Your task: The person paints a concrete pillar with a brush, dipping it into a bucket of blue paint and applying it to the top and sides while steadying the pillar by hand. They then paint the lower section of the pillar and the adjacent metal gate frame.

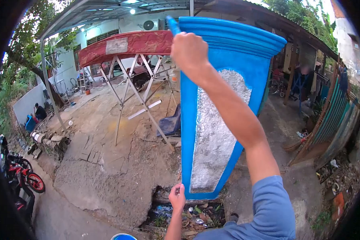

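Tall, upright blue masonry pillar [212, 132], moulded blue cornice [236, 34] behind the right hand [191, 52]!
Left hand [177, 197] curls by the pillar's lower left edge, grip unclear; right fingers clamp a slim blue tool [173, 25], long axis tilting up-left.

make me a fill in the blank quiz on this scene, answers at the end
The pillar has a border painted ____.
The raised hand holding a blue tool is the ____ one.
The patterned cover on the metal frame is mostly ____.
The red motorbike stands at the picture's far ____.

Missing words: blue; right; red; left
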A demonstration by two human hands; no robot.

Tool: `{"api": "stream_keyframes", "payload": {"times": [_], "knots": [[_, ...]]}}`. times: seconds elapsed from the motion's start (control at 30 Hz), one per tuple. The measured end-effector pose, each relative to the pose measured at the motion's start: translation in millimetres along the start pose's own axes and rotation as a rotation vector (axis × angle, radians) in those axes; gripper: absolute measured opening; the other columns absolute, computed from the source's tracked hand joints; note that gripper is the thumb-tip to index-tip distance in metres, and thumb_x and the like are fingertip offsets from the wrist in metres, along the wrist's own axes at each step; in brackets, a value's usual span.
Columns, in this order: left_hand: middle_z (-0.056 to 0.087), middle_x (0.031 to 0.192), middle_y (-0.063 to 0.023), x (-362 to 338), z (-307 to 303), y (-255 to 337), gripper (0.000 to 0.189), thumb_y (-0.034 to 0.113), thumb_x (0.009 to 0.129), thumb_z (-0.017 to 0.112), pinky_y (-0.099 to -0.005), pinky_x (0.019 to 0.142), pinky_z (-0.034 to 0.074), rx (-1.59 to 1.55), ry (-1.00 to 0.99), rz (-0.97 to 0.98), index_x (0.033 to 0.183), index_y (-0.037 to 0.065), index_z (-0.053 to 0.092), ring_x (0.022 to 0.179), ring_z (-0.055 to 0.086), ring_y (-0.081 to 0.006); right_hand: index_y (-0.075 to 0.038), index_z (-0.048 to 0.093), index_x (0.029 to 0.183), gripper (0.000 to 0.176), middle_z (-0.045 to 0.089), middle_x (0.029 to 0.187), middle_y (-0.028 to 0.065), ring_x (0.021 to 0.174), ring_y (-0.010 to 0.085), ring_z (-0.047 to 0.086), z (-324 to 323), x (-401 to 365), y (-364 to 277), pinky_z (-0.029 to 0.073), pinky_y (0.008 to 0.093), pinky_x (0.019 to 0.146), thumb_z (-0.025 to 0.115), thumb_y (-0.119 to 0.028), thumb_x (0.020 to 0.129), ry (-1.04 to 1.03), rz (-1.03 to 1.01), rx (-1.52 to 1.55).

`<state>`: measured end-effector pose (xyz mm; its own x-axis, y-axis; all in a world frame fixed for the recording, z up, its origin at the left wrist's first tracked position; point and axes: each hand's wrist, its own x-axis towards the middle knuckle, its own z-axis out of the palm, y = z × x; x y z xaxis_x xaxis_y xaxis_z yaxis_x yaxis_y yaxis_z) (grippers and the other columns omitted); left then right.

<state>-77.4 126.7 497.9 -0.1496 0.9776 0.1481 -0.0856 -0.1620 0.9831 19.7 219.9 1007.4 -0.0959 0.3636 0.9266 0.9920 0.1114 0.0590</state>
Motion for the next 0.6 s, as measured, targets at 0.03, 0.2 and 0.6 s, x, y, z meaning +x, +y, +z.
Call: {"api": "stream_keyframes", "payload": {"times": [0.03,0.2,0.6], "knots": [[0.067,0.101,-0.0094,-2,-3,2,0.018,0.02,0.087,0.064,-0.0271,0.072,0.049,0.002,0.003,-0.006,0.091,0.003,0.066,0.083,0.062,-0.0142,-0.004,0.07,0.079,0.016,0.067,0.079,0.0188,0.077,0.0351,0.068,0,2,11,0.055,0.0433,0.066,0.057,-0.013,0.078,0.007,0.056,-0.036],[0.066,0.102,-0.0095,1,-4,15,0.019,0.02,0.087,0.064,-0.0282,0.074,0.049,0.069,-0.016,-0.041,0.089,0.002,0.066,0.086,0.062,-0.0144,-0.002,0.069,0.082,0.018,0.066,0.086,0.0223,0.085,0.038,0.066,-24,9,73,0.054,0.0462,0.072,0.058,-0.015,0.077,0.033,0.205,-0.159],[0.065,0.106,-0.0123,5,10,17,0.019,0.019,0.087,0.064,-0.0286,0.074,0.049,0.004,-0.072,0.05,0.091,0.001,0.066,0.085,0.062,-0.0154,-0.004,0.071,0.081,0.018,0.068,0.081,0.0188,0.08,0.0332,0.068,-4,-2,39,0.055,0.0438,0.068,0.056,-0.013,0.08,-0.001,0.09,-0.176]]}}
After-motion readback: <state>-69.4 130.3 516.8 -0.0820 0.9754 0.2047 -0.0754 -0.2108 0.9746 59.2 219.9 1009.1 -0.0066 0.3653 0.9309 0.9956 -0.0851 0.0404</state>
